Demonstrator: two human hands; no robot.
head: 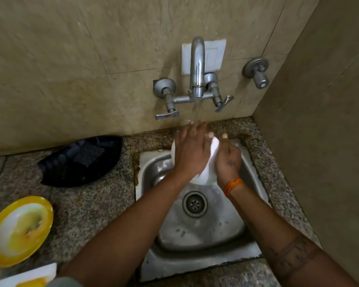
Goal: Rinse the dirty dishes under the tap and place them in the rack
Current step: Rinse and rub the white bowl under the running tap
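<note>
Both hands meet over the stainless-steel sink basin (205, 230), under the water falling from the chrome wall-mounted tap (197, 67). The right hand (228, 160) grips the edge of a round white plate (210, 162), thumb on top. The left hand (192, 151) lies flat on the plate's face, fingers straight, in the stream. Well to the left of the left hand, a black plastic tray (81, 160) and a yellow-rimmed plate (19, 230) sit on the speckled granite counter (87, 208).
</note>
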